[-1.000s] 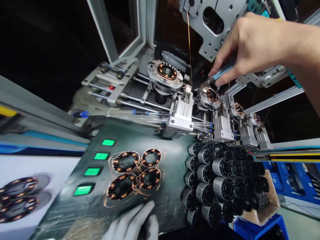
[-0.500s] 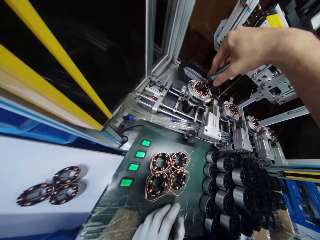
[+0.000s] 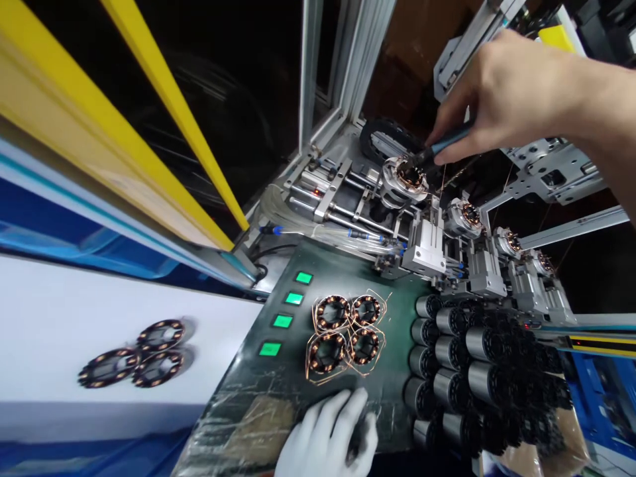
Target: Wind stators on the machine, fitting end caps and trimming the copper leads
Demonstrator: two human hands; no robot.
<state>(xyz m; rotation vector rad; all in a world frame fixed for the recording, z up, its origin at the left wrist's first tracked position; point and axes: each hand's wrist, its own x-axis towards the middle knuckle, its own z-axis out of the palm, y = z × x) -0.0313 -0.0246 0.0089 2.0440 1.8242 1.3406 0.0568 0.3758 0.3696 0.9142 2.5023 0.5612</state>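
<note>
My right hand (image 3: 501, 99), bare, reaches in from the right over the machine. It grips blue-handled pliers (image 3: 450, 142), their dark jaws at the rim of a copper-wound stator (image 3: 412, 175) seated in the nearest metal holder. The jaw tips are hard to make out. My left hand (image 3: 328, 434), in a white glove, rests on the dark green panel (image 3: 392, 391) with fingers loosely bent and the thumb apart, holding nothing visible. Just beyond its fingertips lie several wound stators (image 3: 325, 351) with loose copper wire ends.
Stacked grey-and-black cylindrical cores (image 3: 452, 354) cover the panel's right side. Green lit buttons (image 3: 282, 321) line its left. Three stators (image 3: 159, 368) lie on a white surface. More wound stators (image 3: 467, 215) sit in the machine's holders. Yellow bars (image 3: 183, 112) and metal frame posts (image 3: 342, 73) border the left.
The view has shifted, so the scene sits further right. The pliers' jaws have drawn back from inside the stator to its rim. The left hand stays on the panel.
</note>
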